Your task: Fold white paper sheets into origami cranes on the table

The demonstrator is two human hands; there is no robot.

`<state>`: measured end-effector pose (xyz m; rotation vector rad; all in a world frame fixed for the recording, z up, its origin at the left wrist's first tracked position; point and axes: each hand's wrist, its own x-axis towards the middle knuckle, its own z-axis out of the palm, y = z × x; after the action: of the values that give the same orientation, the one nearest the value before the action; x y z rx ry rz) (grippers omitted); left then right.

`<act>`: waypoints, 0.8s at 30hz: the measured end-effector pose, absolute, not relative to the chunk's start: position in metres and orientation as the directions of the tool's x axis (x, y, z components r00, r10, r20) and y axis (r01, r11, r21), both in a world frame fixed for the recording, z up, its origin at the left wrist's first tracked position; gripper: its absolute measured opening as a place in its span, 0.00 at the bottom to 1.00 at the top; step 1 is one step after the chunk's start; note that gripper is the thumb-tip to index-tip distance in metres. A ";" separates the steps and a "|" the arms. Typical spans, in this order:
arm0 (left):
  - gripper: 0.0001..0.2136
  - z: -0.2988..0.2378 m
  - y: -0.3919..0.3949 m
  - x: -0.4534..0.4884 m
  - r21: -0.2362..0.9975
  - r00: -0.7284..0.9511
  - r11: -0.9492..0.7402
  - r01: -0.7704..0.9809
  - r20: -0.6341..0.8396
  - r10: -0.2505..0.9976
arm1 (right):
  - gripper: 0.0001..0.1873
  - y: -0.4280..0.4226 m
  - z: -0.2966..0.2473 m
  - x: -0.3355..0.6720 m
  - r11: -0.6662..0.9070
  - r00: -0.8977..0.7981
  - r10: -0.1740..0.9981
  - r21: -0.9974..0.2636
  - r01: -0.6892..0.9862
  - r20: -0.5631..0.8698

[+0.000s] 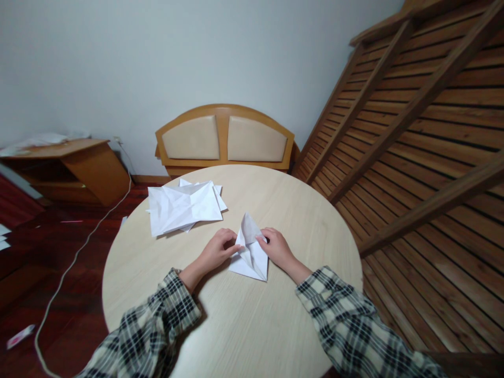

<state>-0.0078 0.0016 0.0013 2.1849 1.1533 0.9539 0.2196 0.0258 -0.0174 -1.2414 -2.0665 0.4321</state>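
A partly folded sheet of white paper lies on the round table in front of me, with one pointed flap lifted at its far side. My left hand pinches its left edge between thumb and fingers. On the opposite side, my right hand grips the right edge, thumb on top of the paper. Some fingertips of both hands are hidden behind the folds.
Creased white sheets are piled at the table's far left. The pale round table stands before a headboard. Slatted wood panels lean at right; a white cable crosses the floor at left, near a wooden cabinet.
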 end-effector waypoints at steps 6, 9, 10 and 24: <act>0.12 0.003 0.001 -0.006 0.673 0.398 -0.516 0.530 0.339 0.852 | 0.12 0.027 -0.017 0.220 0.492 -0.329 0.870 -0.585 0.645 0.368; 0.12 0.003 0.000 -0.006 0.666 0.399 -0.512 0.543 0.331 0.855 | 0.12 0.027 -0.018 0.220 0.490 -0.329 0.870 -0.585 0.646 0.366; 0.13 0.003 0.000 -0.006 0.664 0.397 -0.508 0.549 0.327 0.857 | 0.11 0.027 -0.018 0.220 0.490 -0.329 0.871 -0.584 0.648 0.366; 0.11 -0.001 0.002 -0.007 0.638 0.369 -0.501 0.584 0.341 0.865 | 0.12 0.025 -0.015 0.220 0.492 -0.343 0.870 -0.584 0.646 0.353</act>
<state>-0.0066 0.0020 -0.0013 2.2236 1.2582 0.9238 0.2196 0.0253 -0.0153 -1.2424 -2.1019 0.4551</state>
